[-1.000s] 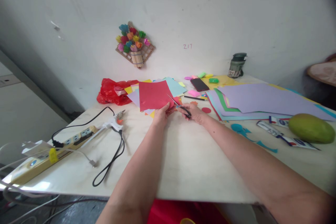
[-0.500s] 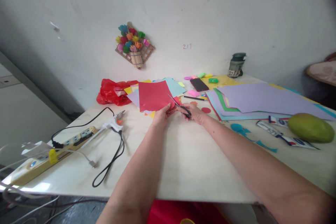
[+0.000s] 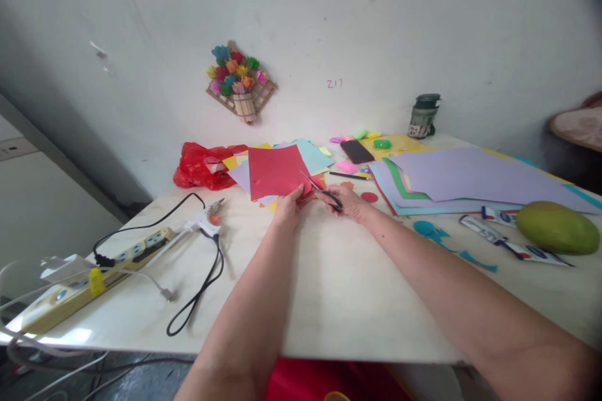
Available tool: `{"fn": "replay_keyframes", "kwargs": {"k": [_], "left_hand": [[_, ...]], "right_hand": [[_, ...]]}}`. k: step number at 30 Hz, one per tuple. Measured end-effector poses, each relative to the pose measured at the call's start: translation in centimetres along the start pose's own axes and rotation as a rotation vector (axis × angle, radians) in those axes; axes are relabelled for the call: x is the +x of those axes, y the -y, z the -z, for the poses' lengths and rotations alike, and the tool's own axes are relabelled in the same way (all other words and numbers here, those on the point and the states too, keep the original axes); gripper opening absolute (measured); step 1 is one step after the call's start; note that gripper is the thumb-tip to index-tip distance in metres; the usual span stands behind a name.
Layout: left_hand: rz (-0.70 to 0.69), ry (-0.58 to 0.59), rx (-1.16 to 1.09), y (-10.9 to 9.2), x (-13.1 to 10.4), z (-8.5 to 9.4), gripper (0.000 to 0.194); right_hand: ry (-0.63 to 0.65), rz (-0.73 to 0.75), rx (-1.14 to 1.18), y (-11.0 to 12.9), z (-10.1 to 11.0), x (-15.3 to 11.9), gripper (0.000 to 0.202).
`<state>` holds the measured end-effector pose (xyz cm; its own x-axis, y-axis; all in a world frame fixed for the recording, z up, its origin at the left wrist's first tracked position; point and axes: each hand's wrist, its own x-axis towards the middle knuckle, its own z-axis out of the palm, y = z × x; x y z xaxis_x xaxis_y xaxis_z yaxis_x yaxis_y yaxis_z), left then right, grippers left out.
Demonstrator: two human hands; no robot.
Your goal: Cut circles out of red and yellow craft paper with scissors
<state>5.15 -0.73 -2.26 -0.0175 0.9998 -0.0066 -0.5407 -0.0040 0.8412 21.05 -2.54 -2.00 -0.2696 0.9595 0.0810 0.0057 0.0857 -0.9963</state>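
Small red paper piece (image 3: 307,188) with a rounded edge, between the left hand (image 3: 289,203) and black-handled metal scissors (image 3: 335,201).
The piece sits by the near right corner of a red rectangular paper sheet (image 3: 273,169), apparently pinched between left thumb and fingers, presumably to steady it beside the blades; the right hand (image 3: 345,200) closes round the handles, aiming the tips away and leftward; whether the blades are parted cannot be told. Mixed pastel paper sheets (image 3: 313,155) lie beneath the red sheet, likely stacked within reach; a white plastic glue gun (image 3: 205,222) rests well apart at left, perhaps for working room.
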Motion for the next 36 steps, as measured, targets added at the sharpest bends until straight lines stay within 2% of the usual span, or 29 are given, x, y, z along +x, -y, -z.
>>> {"fn": "replay_keyframes", "kwargs": {"k": [11,26,36], "left_hand": [[-0.029,0.030,-0.013,0.16,0.27,0.26,0.024],[-0.037,0.068,0.026,0.20,0.20,0.29,0.021],[-0.014,0.019,-0.004,0.00,0.05,-0.09,0.017]], "right_hand": [[0.019,-0.016,0.010,0.07,0.05,-0.09,0.042],[0.018,-0.036,-0.012,0.48,-0.03,-0.31,0.042],[0.015,-0.033,-0.004,0.10,0.00,-0.14,0.039]]}}
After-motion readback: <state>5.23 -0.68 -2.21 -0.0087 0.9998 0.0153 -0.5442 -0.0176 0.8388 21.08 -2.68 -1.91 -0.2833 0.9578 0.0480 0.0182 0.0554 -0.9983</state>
